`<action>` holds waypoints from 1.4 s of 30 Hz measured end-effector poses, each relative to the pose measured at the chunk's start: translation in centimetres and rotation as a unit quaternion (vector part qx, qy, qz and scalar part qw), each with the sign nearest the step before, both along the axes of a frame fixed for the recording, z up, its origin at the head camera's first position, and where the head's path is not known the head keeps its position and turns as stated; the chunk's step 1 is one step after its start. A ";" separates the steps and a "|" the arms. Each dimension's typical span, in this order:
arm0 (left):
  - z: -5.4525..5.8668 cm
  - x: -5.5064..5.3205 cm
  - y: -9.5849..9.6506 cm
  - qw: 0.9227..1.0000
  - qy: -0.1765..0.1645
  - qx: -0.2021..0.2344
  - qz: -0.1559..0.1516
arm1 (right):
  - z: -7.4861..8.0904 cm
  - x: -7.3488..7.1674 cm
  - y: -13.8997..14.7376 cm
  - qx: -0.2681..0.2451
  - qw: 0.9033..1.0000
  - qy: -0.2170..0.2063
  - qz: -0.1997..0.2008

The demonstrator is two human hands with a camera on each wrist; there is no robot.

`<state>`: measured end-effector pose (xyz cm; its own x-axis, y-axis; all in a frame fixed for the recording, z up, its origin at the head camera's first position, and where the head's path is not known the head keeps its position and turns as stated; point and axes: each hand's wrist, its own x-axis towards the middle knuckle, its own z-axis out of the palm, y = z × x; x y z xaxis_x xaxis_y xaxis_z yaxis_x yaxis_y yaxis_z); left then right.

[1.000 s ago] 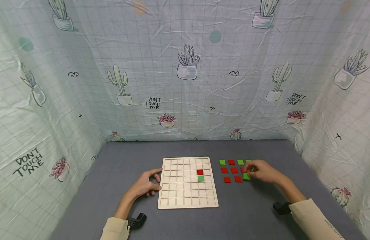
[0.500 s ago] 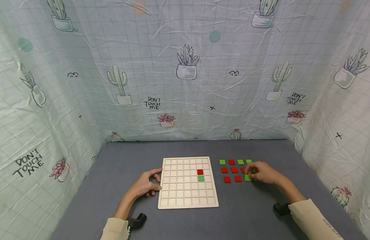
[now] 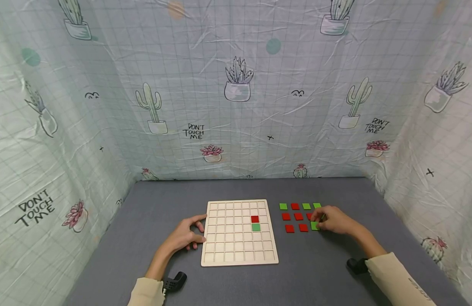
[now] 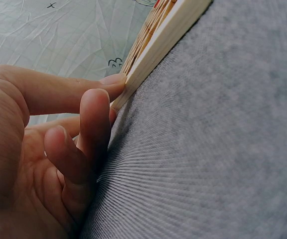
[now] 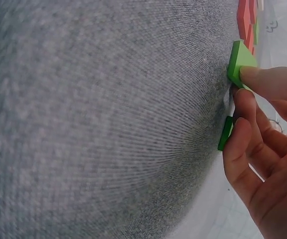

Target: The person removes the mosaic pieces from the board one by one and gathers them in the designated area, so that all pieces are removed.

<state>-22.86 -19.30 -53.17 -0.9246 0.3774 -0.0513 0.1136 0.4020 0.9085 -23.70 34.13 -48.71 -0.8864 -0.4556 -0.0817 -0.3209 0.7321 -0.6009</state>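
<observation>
A square wooden grid board (image 3: 225,246) lies on the table; one red tile (image 3: 255,219) and one green tile (image 3: 256,227) sit in its cells. My left hand (image 3: 182,235) steadies the board's left edge, thumb and index finger spread along it; in the left wrist view a fingertip (image 4: 116,79) presses the wooden side. To the board's right, my right hand (image 3: 335,220) pinches a loose green tile (image 3: 314,226) at the near corner of the tile group. In the right wrist view the thumb lies on this green tile (image 5: 239,62), and another green tile (image 5: 225,133) is partly hidden behind a finger.
Several loose red tiles (image 3: 299,216) and green tiles (image 3: 283,206) stand in three rough rows between board and right hand. The grey table (image 3: 243,287) ends at a patterned cloth backdrop (image 3: 236,153) behind and at both sides.
The green tile at my right fingertips has shifted slightly right, then slightly back left, with the hand. My left hand and the board have stayed put.
</observation>
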 end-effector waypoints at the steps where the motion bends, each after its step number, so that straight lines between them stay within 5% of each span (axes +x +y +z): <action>1: 0.0 0.0 0.0 1.000 0.000 0.001 0.000 | 0.0 0.0 0.0 0.002 1.000 0.000 0.000; 42: 0.2 0.1 0.0 1.000 -0.007 -0.002 -0.002 | 0.2 0.3 -0.3 0.014 1.000 0.020 0.010</action>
<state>-22.73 -19.32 -53.01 -0.9220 0.3817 -0.0647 0.1036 0.4043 0.9087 -23.38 33.85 -48.51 -0.8800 -0.4713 -0.0586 -0.3594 0.7415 -0.5666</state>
